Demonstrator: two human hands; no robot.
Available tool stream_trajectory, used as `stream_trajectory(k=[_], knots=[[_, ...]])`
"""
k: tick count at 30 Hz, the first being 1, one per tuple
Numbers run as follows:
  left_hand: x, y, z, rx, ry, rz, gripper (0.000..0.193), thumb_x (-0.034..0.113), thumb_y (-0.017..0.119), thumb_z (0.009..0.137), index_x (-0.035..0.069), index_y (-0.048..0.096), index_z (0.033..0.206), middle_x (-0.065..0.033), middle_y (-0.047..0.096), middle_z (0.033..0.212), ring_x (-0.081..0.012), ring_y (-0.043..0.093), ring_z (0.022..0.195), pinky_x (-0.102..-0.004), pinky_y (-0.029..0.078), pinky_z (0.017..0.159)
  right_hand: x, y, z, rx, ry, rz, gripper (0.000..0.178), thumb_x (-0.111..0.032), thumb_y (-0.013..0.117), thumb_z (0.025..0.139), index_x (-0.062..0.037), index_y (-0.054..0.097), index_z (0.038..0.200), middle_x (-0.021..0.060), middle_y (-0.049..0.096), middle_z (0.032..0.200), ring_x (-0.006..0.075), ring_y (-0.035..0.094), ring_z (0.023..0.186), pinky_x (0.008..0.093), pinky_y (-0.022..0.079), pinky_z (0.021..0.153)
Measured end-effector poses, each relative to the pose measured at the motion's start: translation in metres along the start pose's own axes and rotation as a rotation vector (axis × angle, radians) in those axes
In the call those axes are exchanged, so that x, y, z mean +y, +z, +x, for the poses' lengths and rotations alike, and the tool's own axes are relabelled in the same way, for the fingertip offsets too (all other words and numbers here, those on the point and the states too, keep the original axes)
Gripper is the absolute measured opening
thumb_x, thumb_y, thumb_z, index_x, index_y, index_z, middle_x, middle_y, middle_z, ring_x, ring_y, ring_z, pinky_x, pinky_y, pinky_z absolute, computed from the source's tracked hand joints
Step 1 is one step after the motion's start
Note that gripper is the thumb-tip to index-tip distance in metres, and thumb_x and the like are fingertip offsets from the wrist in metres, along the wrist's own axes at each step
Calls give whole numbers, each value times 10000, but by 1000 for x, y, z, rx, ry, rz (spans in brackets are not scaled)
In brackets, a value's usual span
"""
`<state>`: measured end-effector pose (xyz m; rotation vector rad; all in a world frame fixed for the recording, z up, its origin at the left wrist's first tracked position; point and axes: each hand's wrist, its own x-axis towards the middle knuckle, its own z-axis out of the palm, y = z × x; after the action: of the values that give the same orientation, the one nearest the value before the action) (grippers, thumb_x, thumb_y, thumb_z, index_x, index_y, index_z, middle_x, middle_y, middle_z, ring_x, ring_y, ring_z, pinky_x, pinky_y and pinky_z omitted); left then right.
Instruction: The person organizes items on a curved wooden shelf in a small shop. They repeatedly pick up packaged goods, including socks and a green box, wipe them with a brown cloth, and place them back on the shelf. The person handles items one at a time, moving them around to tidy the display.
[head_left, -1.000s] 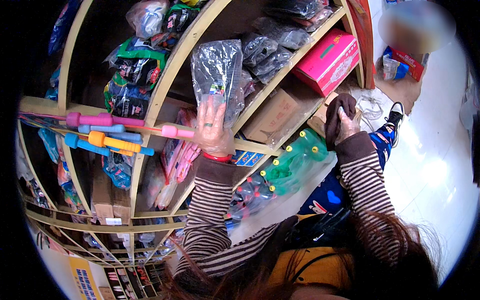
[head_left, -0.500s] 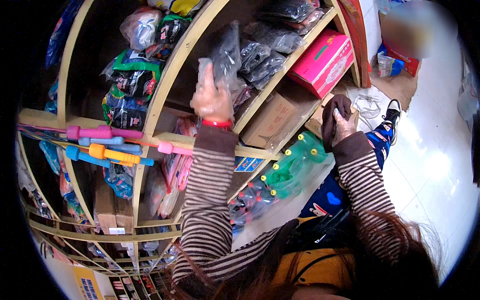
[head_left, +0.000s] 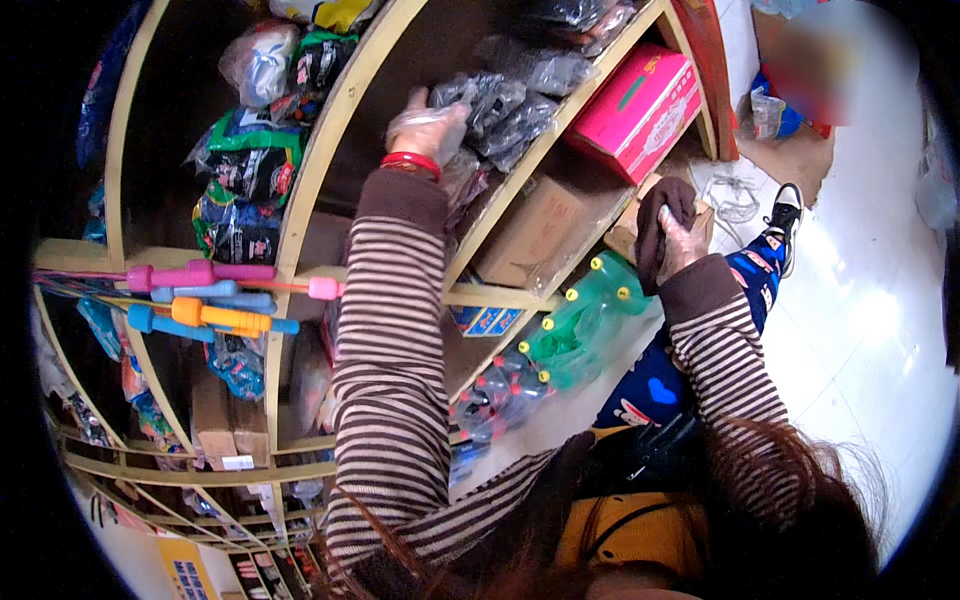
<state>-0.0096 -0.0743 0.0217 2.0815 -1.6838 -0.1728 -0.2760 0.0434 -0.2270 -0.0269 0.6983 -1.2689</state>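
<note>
My left hand (head_left: pixel 428 128), in a clear thin glove with a red band at the wrist, reaches into a shelf compartment. Its fingers close on the near edge of a dark package (head_left: pixel 485 103) in clear plastic, lying among similar packages; the fingertips are partly hidden. My right hand (head_left: pixel 684 246), also gloved, grips a bunched dark brown cloth (head_left: pixel 660 222) beside the shelf's lower front edge. A cardboard box (head_left: pixel 535 232) and a bright pink carton (head_left: pixel 637 112) stand in the neighbouring compartments.
Green bottles with yellow caps (head_left: pixel 587 320) and clear bottles with red caps (head_left: pixel 500 392) stand on the floor along the wooden shelf (head_left: pixel 345 105). Jump ropes with coloured handles (head_left: pixel 215 312) hang across its edge. A blurred person (head_left: pixel 810 75) is at the upper right.
My left hand has come down from lifting a plastic-wrapped package and now rests against the packages on the shelf. My right hand keeps the cloth in nearly the same place; the view has shifted slightly.
</note>
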Motion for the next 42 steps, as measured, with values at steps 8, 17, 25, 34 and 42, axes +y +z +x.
stream_trajectory(k=[8, 17, 25, 34, 42], knots=[[-36, -72, -104, 359, -136, -298, 632, 162, 695, 751, -75, 446, 1282, -181, 560, 1193, -219, 548, 1053, -304, 425, 918, -9, -4, 4, 29, 125, 67, 474, -221, 590, 895, -182, 396, 1326, 96, 537, 1210, 313, 539, 1066, 560, 487, 813], [-144, -1, -154, 381, 134, 739, 554, 377, 652, 778, 74, 540, 1229, -214, 600, 1133, -366, 574, 1038, -427, 443, 901, 5, -35, 33, -25, 22, -212, 501, -306, 586, 888, -96, 426, 1315, 109, 542, 1195, 232, 544, 1025, 373, 442, 905], [-102, -12, -164, 327, -279, 514, 665, 422, 705, 733, 116, 498, 1286, -202, 566, 1167, -405, 548, 1057, -428, 439, 905, 8, -43, 47, -84, -107, -273, 469, -181, 601, 883, -107, 405, 1303, 77, 532, 1119, 215, 539, 992, 345, 467, 836], [-143, -45, -129, 201, -371, 454, 555, 424, 662, 743, 158, 566, 1220, -154, 657, 1042, -297, 622, 992, -380, 481, 851, 30, -77, 83, -235, -561, -705, 512, -233, 584, 883, -72, 390, 1329, 121, 525, 1188, 255, 515, 1086, 345, 418, 919], [-114, -5, -201, 355, 147, 649, 436, 192, 591, 776, 171, 571, 1211, -133, 608, 1151, -325, 565, 1071, -417, 446, 923, 8, -40, 41, -111, -234, -344, 471, -190, 586, 879, -72, 418, 1304, 110, 538, 1124, 229, 544, 994, 340, 466, 833]])
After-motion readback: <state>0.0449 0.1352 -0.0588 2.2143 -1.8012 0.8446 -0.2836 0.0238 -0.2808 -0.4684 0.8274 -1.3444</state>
